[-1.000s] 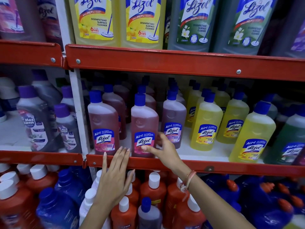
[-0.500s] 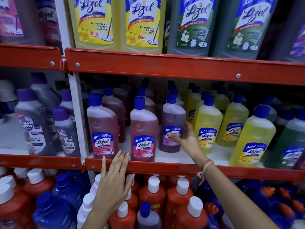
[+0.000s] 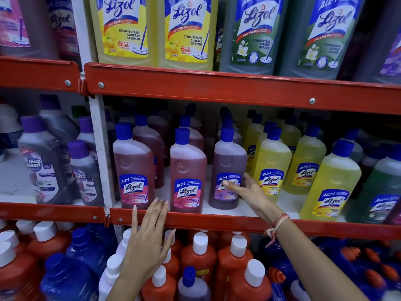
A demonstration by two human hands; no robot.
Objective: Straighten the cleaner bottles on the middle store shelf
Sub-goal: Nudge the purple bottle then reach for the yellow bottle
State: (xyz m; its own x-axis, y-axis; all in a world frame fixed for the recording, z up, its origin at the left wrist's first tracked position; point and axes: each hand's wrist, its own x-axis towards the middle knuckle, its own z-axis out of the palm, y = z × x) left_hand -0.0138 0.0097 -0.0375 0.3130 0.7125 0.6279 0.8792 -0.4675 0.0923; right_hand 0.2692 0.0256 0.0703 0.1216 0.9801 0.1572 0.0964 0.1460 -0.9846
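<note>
The red metal front rail of the middle shelf (image 3: 217,222) runs across the view and serves as the landmark. Just behind the rail, upright in the front row: a pink translucent plastic cleaner bottle with a blue cap (image 3: 133,170), a second pink bottle of the same kind (image 3: 187,177) to its right, then a purple translucent plastic cleaner bottle with a blue cap (image 3: 229,170). The purple bottle sits slightly further back from the rail than the two pink ones. Further right above the rail, yellow translucent cleaner bottles with blue caps (image 3: 272,168) stand in staggered positions, some angled.

The right hand (image 3: 245,189) reaches over the rail. Its thumb lies across the front label of the purple bottle and its fingers curl around the bottle's right side, so the hand is closed loosely on that bottle near its lower half. A thread band (image 3: 276,225) circles the right wrist, level with the rail.

The left hand (image 3: 147,242) is flat, fingers extended and close together, holding nothing. Its fingertips overlap the rail below the gap between the two pink bottles; contact with rail or bottles cannot be told.

Below the rail, orange bottles with white caps (image 3: 199,255) crowd the lower shelf. Above, large yellow-labelled cleaner bottles (image 3: 123,29) stand on the upper shelf.
</note>
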